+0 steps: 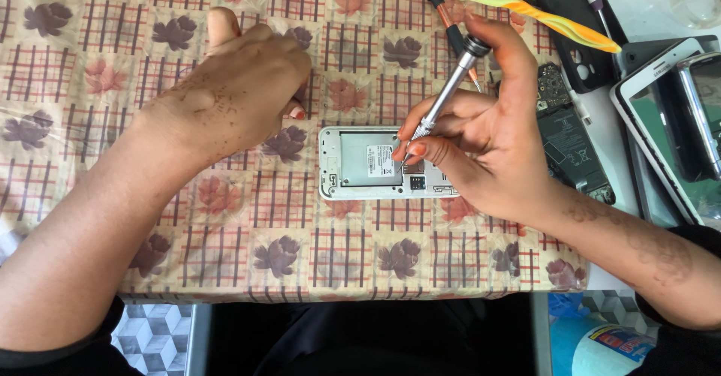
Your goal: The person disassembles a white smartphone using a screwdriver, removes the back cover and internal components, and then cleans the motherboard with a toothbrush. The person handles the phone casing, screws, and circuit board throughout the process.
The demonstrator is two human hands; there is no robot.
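My right hand (488, 151) pinches a silver screwdriver (444, 94) over the opened phone (353, 184), beside its white rectangular label (380, 160); left hand (233, 90), curled, holding nothing I can see, rests left.

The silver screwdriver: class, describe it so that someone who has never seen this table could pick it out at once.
Start at the floral checked tablecloth and find the opened white phone at its middle. The right hand holds the silver screwdriver slanted, tip down on the phone. Unlike the yellow-orange tool lying loose beyond, it is slim bare metal.

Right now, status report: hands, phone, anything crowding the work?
Right hand grips silver screwdriver, tip down on opened white phone. Left hand rests on the cloth beside the phone. Spare screwdriver and circuit board lie close by.
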